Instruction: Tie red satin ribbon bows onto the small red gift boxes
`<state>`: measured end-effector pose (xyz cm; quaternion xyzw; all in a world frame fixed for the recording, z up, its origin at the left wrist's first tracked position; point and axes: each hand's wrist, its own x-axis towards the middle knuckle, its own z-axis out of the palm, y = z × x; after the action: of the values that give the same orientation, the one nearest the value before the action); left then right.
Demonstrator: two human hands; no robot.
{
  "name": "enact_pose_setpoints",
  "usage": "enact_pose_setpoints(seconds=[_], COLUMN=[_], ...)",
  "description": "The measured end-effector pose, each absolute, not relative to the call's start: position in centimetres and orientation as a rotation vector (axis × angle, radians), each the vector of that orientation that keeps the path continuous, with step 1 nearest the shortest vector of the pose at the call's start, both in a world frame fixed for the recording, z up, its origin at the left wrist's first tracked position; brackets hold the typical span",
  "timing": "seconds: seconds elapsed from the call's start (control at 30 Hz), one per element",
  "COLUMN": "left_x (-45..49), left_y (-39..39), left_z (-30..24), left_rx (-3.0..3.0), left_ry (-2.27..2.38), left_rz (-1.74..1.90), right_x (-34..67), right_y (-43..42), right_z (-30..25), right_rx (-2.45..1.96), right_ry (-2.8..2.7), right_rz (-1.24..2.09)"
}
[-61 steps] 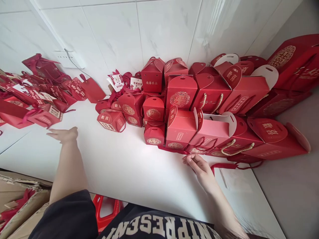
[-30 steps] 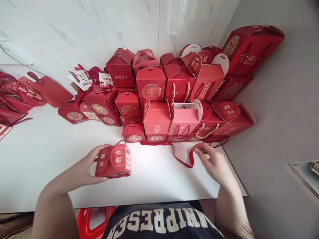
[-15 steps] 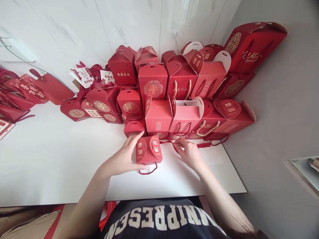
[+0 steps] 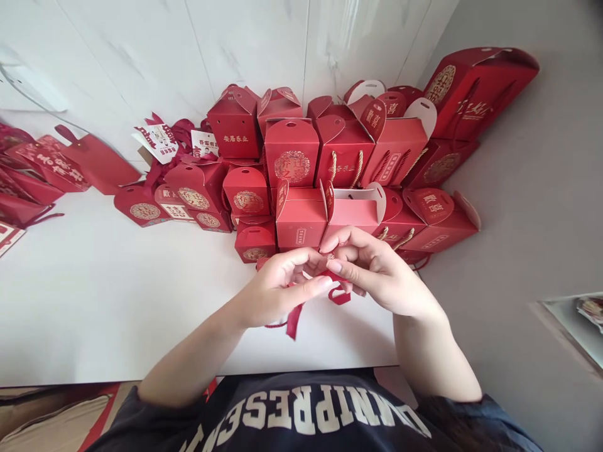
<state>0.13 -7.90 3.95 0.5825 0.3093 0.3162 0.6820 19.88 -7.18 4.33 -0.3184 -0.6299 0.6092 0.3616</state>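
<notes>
A red ribbon (image 4: 294, 322) is pinched between both hands in front of the stacked boxes. My left hand (image 4: 282, 289) has its thumb and fingers closed on it, one ribbon end hanging below. My right hand (image 4: 377, 270) grips the ribbon from the other side with bent fingers, and a loop dangles beneath. A small red piece with gold print shows at the fingertips; its kind is hard to make out. Behind my left hand the small red gift box is almost wholly hidden, only its dark red cord handle (image 4: 276, 326) peeking out below.
Stacked red gift boxes (image 4: 301, 216) fill the back of the white table (image 4: 117, 295). A large red box (image 4: 485, 94) sits on the pile by the grey wall at right. Red bags (image 4: 101, 163) and white printed tags (image 4: 160, 141) lie at left.
My left hand has let go of the small gift box and moved right to the ribbon. My right hand has lifted the ribbon off the table, and both hands now meet on it.
</notes>
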Motion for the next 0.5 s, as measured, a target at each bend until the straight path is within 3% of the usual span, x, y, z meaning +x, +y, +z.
enact_pose_setpoints(seconds=[0.5], left_x=[-3.4], left_y=[-6.4], left_z=[3.6], left_rx=[1.349], left_ry=[0.941], left_rz=[0.669], right_x=[22.0], right_y=[-6.7], right_z=[2.3], right_rx=[-0.796], right_ry=[-1.52], right_rz=[1.552])
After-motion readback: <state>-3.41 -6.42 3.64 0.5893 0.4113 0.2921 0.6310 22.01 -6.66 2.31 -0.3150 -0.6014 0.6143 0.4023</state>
